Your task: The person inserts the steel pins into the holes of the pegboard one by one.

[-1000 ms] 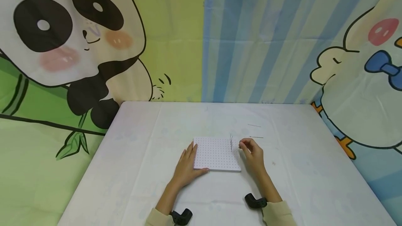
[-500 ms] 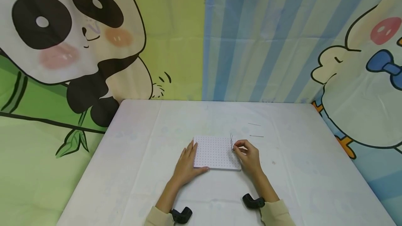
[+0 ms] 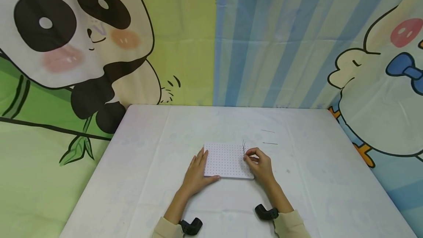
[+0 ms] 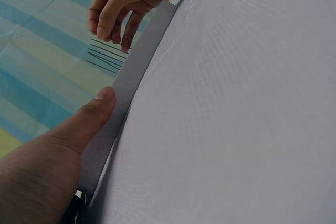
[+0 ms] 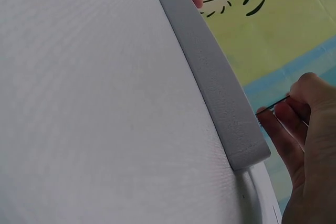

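Observation:
A white board [image 3: 224,161] with a grid of small holes lies flat on the table. My left hand [image 3: 195,179] rests against its left side with straight fingers, the thumb along the front edge. Several thin dark needles [image 3: 243,146] stand upright in a row toward the board's right side; the left wrist view shows these needles [image 4: 105,59] beyond the edge. Over the board's right part, my right hand [image 3: 261,165] pinches a needle [image 5: 274,105] between thumb and fingertips. Its lower end is at the board's surface; whether it sits in a hole cannot be made out.
Two loose needles, a far one [image 3: 268,131] and a nearer one [image 3: 270,143], lie on the white table [image 3: 314,194] behind and right of the board. A printed cloth [image 3: 185,47] hangs behind the table. Each wrist wears a black camera, the right camera [image 3: 266,212] included.
My right hand has moved left from the board's right edge to the row of standing needles, then stayed nearly still. The left hand has kept its place.

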Tool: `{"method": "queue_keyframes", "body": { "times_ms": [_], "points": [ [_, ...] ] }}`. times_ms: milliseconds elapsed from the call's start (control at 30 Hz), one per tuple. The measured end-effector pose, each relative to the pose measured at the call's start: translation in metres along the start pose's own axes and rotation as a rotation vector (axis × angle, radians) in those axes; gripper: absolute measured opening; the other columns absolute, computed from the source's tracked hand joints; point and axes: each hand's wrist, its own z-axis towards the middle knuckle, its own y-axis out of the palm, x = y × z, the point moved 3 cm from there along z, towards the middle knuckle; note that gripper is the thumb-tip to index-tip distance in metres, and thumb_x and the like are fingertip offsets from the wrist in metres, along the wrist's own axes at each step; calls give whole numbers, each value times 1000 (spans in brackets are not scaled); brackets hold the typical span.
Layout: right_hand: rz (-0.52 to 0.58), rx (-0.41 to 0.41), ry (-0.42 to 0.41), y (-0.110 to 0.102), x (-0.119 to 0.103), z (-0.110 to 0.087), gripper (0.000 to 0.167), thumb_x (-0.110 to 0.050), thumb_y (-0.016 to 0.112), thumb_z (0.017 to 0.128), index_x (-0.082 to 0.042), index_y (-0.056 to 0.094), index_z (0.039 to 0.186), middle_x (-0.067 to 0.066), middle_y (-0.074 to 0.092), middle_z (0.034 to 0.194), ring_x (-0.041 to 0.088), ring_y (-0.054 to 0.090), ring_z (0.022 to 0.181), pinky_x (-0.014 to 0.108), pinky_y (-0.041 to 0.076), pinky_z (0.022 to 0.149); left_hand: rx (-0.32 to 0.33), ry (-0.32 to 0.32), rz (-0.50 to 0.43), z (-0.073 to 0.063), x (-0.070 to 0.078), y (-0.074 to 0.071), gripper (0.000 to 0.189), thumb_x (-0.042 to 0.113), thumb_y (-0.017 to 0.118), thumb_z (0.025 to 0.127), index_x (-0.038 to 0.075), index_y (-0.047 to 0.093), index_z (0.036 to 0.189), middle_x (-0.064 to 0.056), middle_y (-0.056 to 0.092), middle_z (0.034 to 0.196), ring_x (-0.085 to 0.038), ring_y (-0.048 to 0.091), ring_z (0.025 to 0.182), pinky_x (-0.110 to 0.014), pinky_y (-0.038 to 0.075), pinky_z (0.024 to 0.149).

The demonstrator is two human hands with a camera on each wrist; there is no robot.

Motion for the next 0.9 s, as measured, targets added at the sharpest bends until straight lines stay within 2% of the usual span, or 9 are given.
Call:
{"method": "queue_keyframes", "body": {
  "times_ms": [167,400,533,633,767,900],
  "points": [
    [-42,-22,-22,1,18,-2,15,7,67,78,1,59,89,10,62,85,22,63,81,26,55,67,-2,2,1,0,0,0,106,60,70,70,1,24,145,-15,15,152,-29,19,137,-41,15,112],
    [-57,-23,-28,1,19,-2,16,7,67,78,-3,59,88,6,62,84,15,62,80,22,55,66,-4,-3,-1,0,0,1,106,60,70,69,2,23,145,-13,14,152,-28,19,137,-41,15,112],
    [-54,-40,-36,1,6,-1,17,9,67,77,1,58,89,11,62,85,21,62,79,24,55,66,-3,-7,-3,-1,-2,2,106,60,69,70,1,24,145,-14,14,152,-29,19,137,-42,15,111],
    [11,-47,-21,-7,-4,2,17,13,66,77,8,57,90,19,60,87,29,61,81,28,55,70,-2,-4,-13,-2,-3,3,106,60,69,70,1,24,145,-14,14,152,-28,19,137,-42,16,111],
    [3,47,1,-28,19,9,14,12,64,79,9,58,91,19,60,88,20,60,84,22,53,75,5,2,-22,-1,-3,3,105,59,69,70,1,24,145,-14,14,152,-28,18,137,-42,15,111],
    [-171,163,41,-55,54,19,9,2,66,82,1,64,91,10,62,87,10,58,80,13,48,74,-1,3,-9,0,-3,4,105,60,69,70,2,23,145,-13,14,152,-26,17,138,-40,14,112]
  ]
}}
